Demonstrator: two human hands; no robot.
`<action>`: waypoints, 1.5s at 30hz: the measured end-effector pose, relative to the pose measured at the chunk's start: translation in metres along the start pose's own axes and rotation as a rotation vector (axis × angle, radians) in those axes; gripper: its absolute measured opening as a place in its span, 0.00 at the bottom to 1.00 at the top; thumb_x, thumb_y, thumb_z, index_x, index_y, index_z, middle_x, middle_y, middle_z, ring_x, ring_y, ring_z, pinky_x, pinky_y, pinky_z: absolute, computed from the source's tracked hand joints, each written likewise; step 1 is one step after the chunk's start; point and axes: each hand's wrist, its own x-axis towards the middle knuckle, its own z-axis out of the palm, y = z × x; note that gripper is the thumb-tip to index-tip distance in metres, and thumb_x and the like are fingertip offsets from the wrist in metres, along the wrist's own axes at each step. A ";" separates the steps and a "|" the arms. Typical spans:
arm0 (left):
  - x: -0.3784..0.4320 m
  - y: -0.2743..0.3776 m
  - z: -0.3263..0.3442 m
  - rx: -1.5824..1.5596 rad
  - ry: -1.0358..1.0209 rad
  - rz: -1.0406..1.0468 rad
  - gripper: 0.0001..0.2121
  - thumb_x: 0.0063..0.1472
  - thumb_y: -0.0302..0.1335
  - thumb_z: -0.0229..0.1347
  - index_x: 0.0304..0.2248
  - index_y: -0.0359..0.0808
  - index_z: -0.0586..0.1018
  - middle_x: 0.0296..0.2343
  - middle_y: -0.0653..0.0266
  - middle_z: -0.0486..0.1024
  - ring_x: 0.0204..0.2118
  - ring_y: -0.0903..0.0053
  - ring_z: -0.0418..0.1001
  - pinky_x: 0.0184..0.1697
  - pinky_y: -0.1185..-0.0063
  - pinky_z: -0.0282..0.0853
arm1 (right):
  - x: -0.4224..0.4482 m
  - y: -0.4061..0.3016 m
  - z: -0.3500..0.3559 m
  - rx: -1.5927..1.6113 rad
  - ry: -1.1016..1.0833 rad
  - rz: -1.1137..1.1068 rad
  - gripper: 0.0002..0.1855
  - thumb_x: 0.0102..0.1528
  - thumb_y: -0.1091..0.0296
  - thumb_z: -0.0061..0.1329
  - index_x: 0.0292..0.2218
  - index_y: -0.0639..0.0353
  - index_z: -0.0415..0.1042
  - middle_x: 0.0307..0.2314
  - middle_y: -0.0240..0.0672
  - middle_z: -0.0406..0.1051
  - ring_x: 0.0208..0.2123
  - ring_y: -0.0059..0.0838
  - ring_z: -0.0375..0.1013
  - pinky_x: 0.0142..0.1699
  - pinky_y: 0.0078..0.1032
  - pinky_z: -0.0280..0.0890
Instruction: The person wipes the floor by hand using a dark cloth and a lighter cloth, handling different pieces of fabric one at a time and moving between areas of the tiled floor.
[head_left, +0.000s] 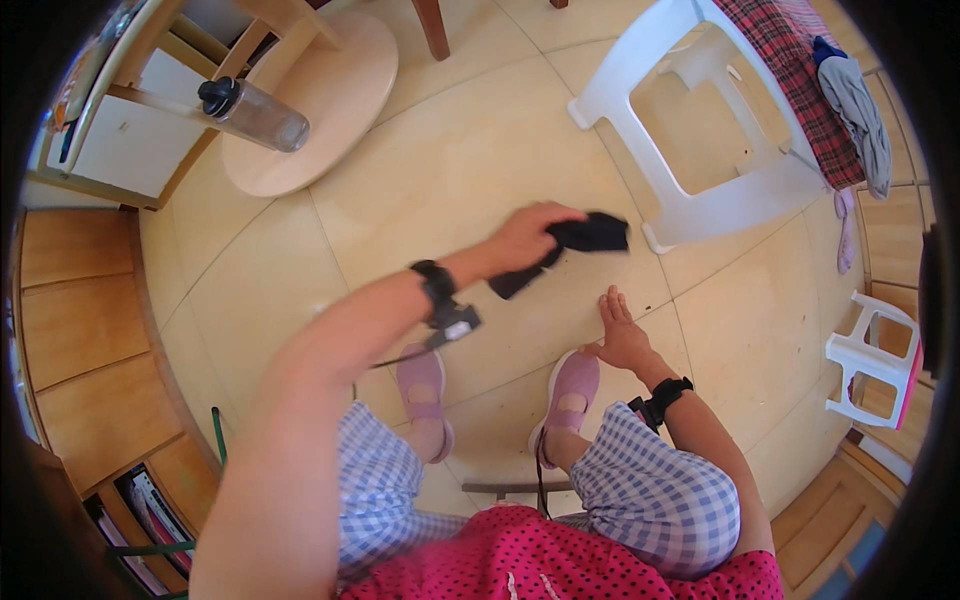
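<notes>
My left hand (534, 234) is out in front, above the tiled floor, gripping a piece of black fabric (600, 232). Two ends of the fabric hang from the fist; it looks like a sock or a pair of socks, blurred by motion. My right hand (624, 339) holds nothing. Its fingers point forward, and it is close to the toe of my right shoe (576, 379); whether they touch I cannot tell. The pink left shoe (421, 379) rests on the floor. Black straps with small devices circle both wrists.
A white plastic chair (705, 210) stands at front right, with checked cloth (795, 82) and a grey garment (859, 105) over it. Further right is a small white stool (870, 360). A water bottle (262, 120) appears above a round table base (337, 97). Wooden cabinets (90, 315) line the left.
</notes>
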 end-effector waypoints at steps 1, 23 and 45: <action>-0.012 0.003 -0.028 0.076 0.023 -0.038 0.28 0.42 0.14 0.44 0.47 0.36 0.71 0.44 0.56 0.70 0.49 0.65 0.66 0.54 0.74 0.59 | 0.003 0.002 -0.001 0.013 -0.044 0.008 0.54 0.44 0.42 0.53 0.59 0.69 0.42 0.61 0.53 0.32 0.63 0.48 0.35 0.62 0.33 0.47; -0.080 -0.124 -0.175 0.937 0.365 -0.886 0.30 0.54 0.30 0.48 0.58 0.45 0.56 0.60 0.72 0.49 0.60 0.66 0.50 0.51 0.48 0.55 | -0.011 -0.023 -0.011 0.037 -0.075 0.017 0.56 0.43 0.43 0.55 0.60 0.68 0.40 0.61 0.52 0.28 0.63 0.48 0.33 0.61 0.34 0.49; -0.097 -0.071 -0.169 -0.379 0.248 -1.161 0.13 0.57 0.37 0.54 0.29 0.32 0.74 0.27 0.58 0.76 0.32 0.70 0.77 0.29 0.75 0.72 | -0.010 -0.020 -0.012 0.024 -0.076 0.035 0.58 0.42 0.43 0.56 0.60 0.67 0.39 0.61 0.51 0.29 0.63 0.49 0.33 0.62 0.33 0.49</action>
